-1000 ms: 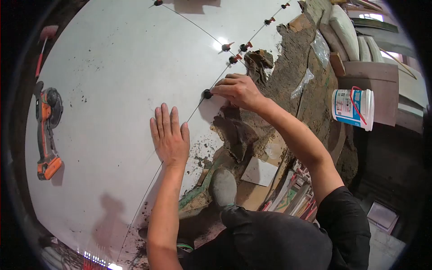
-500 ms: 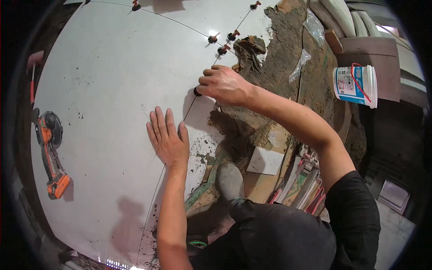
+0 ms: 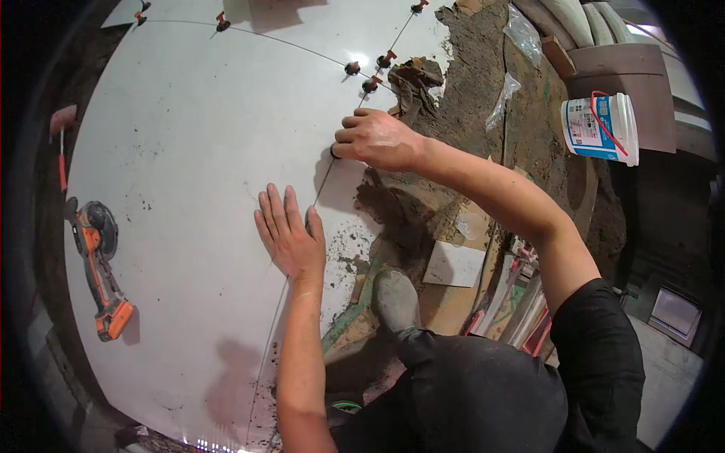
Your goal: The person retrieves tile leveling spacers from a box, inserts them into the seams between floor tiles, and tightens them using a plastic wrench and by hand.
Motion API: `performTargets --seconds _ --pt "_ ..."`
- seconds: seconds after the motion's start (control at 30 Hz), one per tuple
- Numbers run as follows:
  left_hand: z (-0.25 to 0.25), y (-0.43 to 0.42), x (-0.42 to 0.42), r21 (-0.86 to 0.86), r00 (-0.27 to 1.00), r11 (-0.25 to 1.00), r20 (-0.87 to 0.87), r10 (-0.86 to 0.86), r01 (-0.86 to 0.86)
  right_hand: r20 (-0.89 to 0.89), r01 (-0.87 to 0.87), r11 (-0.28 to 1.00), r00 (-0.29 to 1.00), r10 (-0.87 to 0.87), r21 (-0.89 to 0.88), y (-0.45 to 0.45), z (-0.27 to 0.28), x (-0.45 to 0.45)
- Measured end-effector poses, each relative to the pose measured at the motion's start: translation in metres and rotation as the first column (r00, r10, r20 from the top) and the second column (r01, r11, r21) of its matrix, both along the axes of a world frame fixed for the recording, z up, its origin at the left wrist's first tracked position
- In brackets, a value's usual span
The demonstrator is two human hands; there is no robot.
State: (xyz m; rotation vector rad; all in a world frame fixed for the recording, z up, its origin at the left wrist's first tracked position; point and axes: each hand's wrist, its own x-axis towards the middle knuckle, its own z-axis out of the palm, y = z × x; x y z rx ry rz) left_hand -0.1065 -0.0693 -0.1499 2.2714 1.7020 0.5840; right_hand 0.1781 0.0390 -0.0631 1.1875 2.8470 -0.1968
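My left hand lies flat on the large white tiles, fingers stretched out, beside the thin joint line. Farther up the same joint, my right hand is closed over a tile leveler. Only the leveler's round black base shows at the edge of my fingers; the rest is hidden. Beyond that hand, similar levelers with black bases and orange-red handles stand where the joints cross, among them one leveler and another. A crumpled brown cloth sits close to them.
An orange and black cordless tool with a round disc lies on the tiles at left. A red-handled tool is past their edge. Dark mortar borders the tiles at right, with a white bucket beyond. My boot stands near a white offcut.
The view has shifted slightly, so the tiles and tools appear a little farther right. My left hand stays flat and my right hand stays closed at the same spot on the joint.
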Motion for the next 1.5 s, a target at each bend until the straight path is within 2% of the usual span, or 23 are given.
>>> performTargets --seconds 0.33,0.47,0.57,0.7,0.73,0.83,0.97,1.07,1.17,1.37,1.47,1.5 --pt "0.0 0.0 0.0 0.009 1.0 1.0 -0.004 -0.003 0.003 -0.07 0.037 0.999 0.997 -0.038 -0.018 0.006 -0.01 0.01" --pt "0.002 0.002 0.001 0.011 1.0 1.0 -0.014 -0.003 0.003 -0.26 -0.007 1.0 0.966 0.001 -0.023 0.015 -0.016 0.016" --pt "0.001 0.001 0.002 0.026 1.0 1.0 -0.02 -0.004 0.005 -0.277 -0.097 0.995 0.956 0.099 0.02 0.006 -0.026 0.007" --pt "0.004 0.0 0.002 0.016 0.999 1.0 -0.033 -0.015 0.016 -0.241 0.004 1.0 0.971 -0.007 -0.012 -0.001 -0.014 -0.002" --pt "0.004 0.0 0.002 0.016 0.999 1.0 -0.034 -0.012 0.013 -0.225 0.083 0.992 0.969 -0.102 -0.092 -0.005 -0.019 -0.004" --pt "0.004 0.003 0.004 0.014 0.999 1.0 -0.033 -0.008 0.008 -0.209 0.187 0.977 0.956 -0.206 -0.107 -0.018 -0.026 -0.007" --pt "0.004 0.002 0.003 0.015 0.999 1.0 -0.034 -0.005 0.006 -0.253 0.155 0.986 0.953 -0.166 -0.061 -0.018 -0.02 -0.005" --pt "0.005 0.001 0.003 0.011 0.999 1.0 -0.035 -0.003 0.003 -0.295 0.245 0.966 0.92 -0.259 -0.085 -0.022 -0.025 -0.012" --pt "0.003 0.001 0.002 0.024 1.0 1.0 -0.02 -0.001 0.002 -0.196 0.434 0.872 0.857 -0.477 -0.226 -0.033 -0.022 -0.026" --pt "0.0 0.001 0.002 0.024 1.0 1.0 -0.024 0.004 -0.003 -0.105 0.513 0.851 0.845 -0.524 -0.116 -0.045 -0.03 -0.04" --pt "0.002 0.001 0.001 0.014 1.0 1.0 -0.03 0.0 0.001 -0.285 0.381 0.924 0.882 -0.377 -0.043 -0.034 -0.029 -0.025" --pt "0.003 -0.001 0.001 0.002 1.0 1.0 -0.013 -0.005 0.005 -0.25 0.345 0.938 0.906 -0.34 -0.026 -0.037 -0.029 -0.022"
